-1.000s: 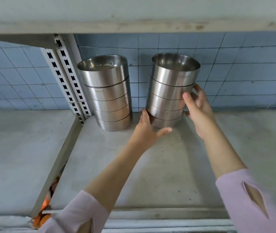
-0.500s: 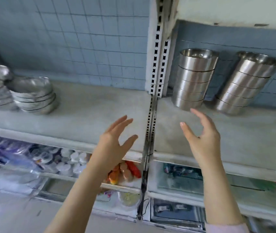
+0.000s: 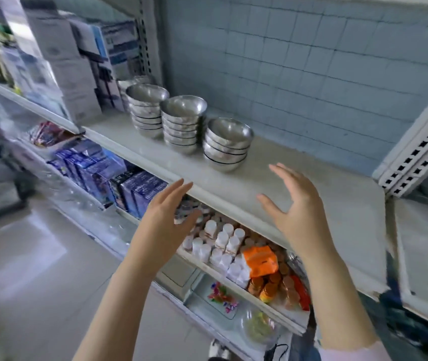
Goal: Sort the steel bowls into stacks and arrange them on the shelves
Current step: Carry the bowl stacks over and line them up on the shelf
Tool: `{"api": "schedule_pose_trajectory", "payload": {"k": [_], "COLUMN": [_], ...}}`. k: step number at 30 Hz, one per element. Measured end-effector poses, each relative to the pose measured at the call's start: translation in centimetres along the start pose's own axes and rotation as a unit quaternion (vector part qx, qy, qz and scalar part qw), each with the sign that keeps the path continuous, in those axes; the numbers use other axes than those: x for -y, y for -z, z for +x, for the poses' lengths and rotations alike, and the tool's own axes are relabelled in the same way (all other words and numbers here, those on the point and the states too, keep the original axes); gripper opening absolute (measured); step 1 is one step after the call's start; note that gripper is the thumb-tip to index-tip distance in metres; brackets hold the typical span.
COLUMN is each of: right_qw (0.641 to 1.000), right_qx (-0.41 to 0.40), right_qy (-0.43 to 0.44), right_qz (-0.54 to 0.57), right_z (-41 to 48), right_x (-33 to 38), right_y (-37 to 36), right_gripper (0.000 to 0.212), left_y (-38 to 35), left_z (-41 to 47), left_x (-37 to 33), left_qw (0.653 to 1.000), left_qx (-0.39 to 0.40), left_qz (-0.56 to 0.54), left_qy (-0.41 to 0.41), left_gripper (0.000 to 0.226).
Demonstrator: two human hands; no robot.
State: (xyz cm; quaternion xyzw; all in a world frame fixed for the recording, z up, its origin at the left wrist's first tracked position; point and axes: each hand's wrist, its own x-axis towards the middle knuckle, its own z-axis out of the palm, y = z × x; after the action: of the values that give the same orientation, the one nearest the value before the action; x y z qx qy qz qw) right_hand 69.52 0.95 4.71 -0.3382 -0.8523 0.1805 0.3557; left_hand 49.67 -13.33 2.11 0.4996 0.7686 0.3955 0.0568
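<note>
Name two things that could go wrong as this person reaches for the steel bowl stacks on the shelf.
1. The nearest bowl stack looks uneven, so grabbing it with the open left hand and right hand might spill bowls.
2. It stands close to the middle stack; a nudge could knock that one into the far stack.

- The pale grey shelf board (image 3: 312, 188) carries three stacks of round steel bowls in a row: the left stack (image 3: 146, 110), the middle stack (image 3: 183, 125), the right stack (image 3: 227, 144).
- Left of them, tall grey and blue cardboard boxes (image 3: 77, 74) stand upright on this level.
- The lower shelf (image 3: 267, 306) holds small white bottles (image 3: 220, 243) and an orange packet (image 3: 260, 260).
</note>
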Motion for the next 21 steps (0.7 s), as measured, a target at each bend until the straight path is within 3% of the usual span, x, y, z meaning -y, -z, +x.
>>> {"api": "schedule_pose_trajectory", "payload": {"k": [9, 16, 21], "right_qw": [0.987, 0.983, 0.988], "right_qx": [0.018, 0.027, 0.044], "right_qy": [0.026, 0.060, 0.044], "right_qz": [0.160, 0.171, 0.144], "right_z": [11.9, 22.7, 26.0], "right_x": [5.5, 7.7, 8.9], "right_y": [-10.6, -15.3, -17.9], "right_gripper": [0.051, 0.053, 0.055], "left_y": [5.3, 8.1, 7.5], "left_z": [7.6, 15.5, 20.3], "left_x": [9.5, 14.7, 18.2], "left_qw": [0.993, 0.981, 0.979], "left_qx": [-0.063, -0.115, -0.063], "left_qz": [0.013, -0.055, -0.120], "left_qy": [0.094, 0.143, 0.153], "left_gripper": [0.063, 0.071, 0.100]}}
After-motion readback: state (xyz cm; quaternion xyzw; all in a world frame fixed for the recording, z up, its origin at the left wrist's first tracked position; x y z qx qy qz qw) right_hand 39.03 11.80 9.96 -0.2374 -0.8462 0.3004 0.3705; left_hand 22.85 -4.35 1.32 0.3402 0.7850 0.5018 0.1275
